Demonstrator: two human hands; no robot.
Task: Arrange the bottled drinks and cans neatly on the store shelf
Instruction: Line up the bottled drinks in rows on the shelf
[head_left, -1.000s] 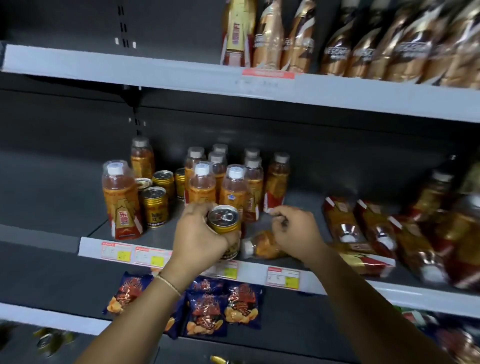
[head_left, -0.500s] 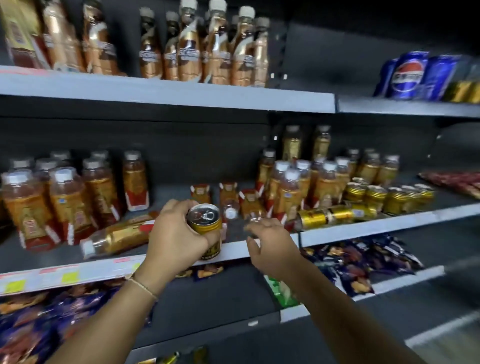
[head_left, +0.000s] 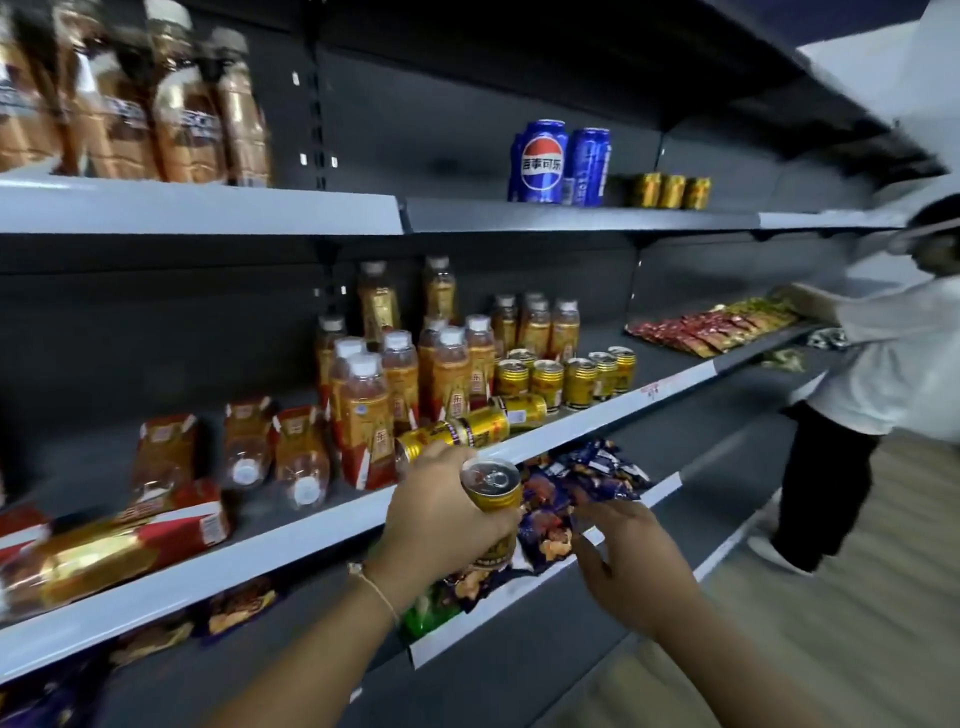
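Head view: a dark store rack with a white-edged middle shelf (head_left: 291, 540) as the landmark.
Left hand: the left hand (head_left: 441, 512) grips a gold metal drink can (head_left: 493, 499), fingers curled round its body, pull-tab top facing up, just in front of the shelf's edge.
Right hand: the right hand (head_left: 626, 566) hangs empty below that edge, fingers loosely spread.
On the shelf: orange-labelled clear plastic bottles (head_left: 363, 410) stand upright; two gold cans on their sides (head_left: 457, 434) lie at the edge; upright gold cans (head_left: 563, 382) stand further right.
Below the shelf: dark blue snack packets (head_left: 576, 486).
Above the shelf: blue cola cans (head_left: 543, 163).
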